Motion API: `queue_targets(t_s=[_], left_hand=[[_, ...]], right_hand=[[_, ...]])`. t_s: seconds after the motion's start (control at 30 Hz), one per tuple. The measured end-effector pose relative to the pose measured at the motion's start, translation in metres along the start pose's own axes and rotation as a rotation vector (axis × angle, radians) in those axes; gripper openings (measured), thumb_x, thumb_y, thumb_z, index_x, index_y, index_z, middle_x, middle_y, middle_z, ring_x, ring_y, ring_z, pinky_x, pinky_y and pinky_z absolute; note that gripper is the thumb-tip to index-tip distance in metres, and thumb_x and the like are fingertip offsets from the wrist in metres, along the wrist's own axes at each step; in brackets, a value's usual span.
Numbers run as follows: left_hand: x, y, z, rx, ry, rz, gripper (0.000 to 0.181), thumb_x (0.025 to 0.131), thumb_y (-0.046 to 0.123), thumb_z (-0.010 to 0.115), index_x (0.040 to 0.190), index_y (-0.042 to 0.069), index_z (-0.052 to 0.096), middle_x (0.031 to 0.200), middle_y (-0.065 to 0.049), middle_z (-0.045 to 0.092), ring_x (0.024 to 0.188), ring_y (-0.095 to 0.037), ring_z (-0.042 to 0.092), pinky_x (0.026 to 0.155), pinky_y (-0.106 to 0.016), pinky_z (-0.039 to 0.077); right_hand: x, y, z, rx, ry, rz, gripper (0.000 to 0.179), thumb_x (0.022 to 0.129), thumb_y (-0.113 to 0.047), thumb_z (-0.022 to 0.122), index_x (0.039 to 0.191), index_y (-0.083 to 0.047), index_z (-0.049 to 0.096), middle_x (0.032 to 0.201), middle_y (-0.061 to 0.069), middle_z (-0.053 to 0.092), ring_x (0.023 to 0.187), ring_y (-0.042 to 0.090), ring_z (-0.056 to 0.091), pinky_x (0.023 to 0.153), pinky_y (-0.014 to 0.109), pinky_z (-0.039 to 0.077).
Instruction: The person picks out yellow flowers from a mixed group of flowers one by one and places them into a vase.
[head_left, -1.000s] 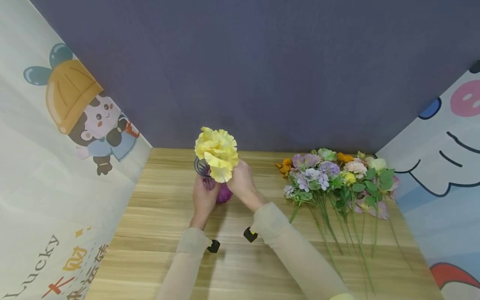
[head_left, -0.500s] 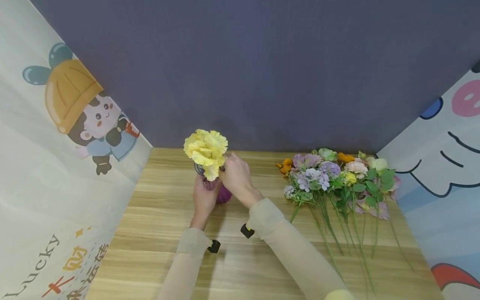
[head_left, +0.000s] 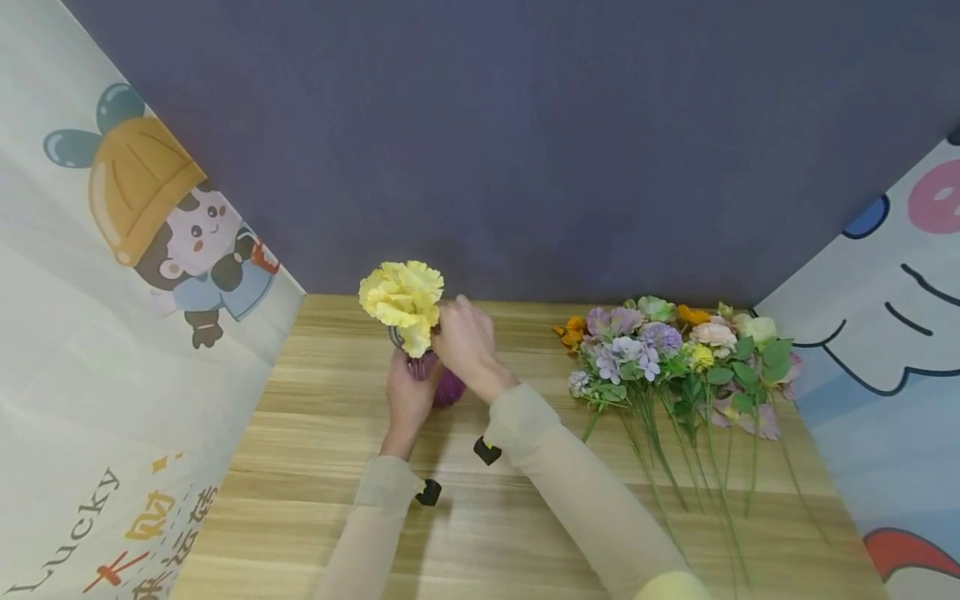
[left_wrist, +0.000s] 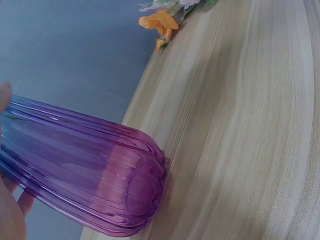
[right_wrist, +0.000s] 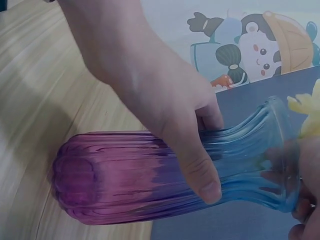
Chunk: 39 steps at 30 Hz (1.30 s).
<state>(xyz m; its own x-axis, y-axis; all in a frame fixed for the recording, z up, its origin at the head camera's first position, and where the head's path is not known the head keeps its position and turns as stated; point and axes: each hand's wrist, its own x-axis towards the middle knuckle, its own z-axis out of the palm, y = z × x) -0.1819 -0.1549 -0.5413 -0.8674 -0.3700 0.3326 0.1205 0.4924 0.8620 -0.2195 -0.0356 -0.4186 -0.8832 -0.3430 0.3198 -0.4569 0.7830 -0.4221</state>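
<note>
A ribbed glass vase, purple at the base and blue toward its flared mouth, stands on the wooden table. My left hand grips it around the neck, the thumb lying across the glass in the right wrist view. Over the mouth is a ruffled yellow flower, held by my right hand just below the bloom. Right-hand fingers show at the rim in the right wrist view. The flower's stem is mostly hidden by the hands and bloom. In the left wrist view the vase shows its purple base at the tabletop.
Several artificial flowers lie in a bunch at the right of the table, long stems pointing toward the front. A dark wall panel rises behind the table. Printed cartoon sheets hang at both sides.
My right hand has moved left with the yellow flower, bringing the bloom over the vase mouth. The left hand and the vase have stayed in place.
</note>
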Motion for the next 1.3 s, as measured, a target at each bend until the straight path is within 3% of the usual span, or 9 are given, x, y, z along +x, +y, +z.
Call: queue_targets(t_s=[0.5,0.93,1.3], left_hand=[[-0.0011,0.001,-0.0017,0.002,0.008,-0.006,0.061,0.083,0.025,0.083,0.133,0.001,0.058,0.128,-0.023,0.067,0.122,-0.042,0.063,0.107,-0.058,0.049],[-0.0011,0.0035,-0.0016,0.006,0.009,0.012,0.065,0.082,0.024,0.083,0.135,-0.002,0.056,0.13,-0.025,0.066,0.124,-0.043,0.062,0.107,-0.059,0.048],[-0.0026,0.0035,-0.0019,-0.006,0.011,-0.004,0.069,0.081,0.024,0.084,0.138,-0.002,0.055,0.134,-0.026,0.064,0.127,-0.043,0.06,0.11,-0.058,0.046]], right_hand=[[0.0084,-0.0083,-0.0017,-0.074,-0.144,0.093,0.009,0.085,-0.01,0.077,0.094,-0.012,0.077,0.086,0.001,0.07,0.088,0.017,0.055,0.068,0.034,0.055],[0.0092,-0.0082,-0.003,-0.076,-0.137,0.09,0.004,0.09,-0.018,0.075,0.086,-0.016,0.073,0.081,-0.003,0.069,0.084,0.016,0.053,0.065,0.033,0.05],[0.0086,-0.0091,-0.0022,-0.098,-0.149,0.108,0.005,0.086,-0.009,0.072,0.089,-0.012,0.075,0.084,0.001,0.069,0.092,0.019,0.056,0.071,0.039,0.056]])
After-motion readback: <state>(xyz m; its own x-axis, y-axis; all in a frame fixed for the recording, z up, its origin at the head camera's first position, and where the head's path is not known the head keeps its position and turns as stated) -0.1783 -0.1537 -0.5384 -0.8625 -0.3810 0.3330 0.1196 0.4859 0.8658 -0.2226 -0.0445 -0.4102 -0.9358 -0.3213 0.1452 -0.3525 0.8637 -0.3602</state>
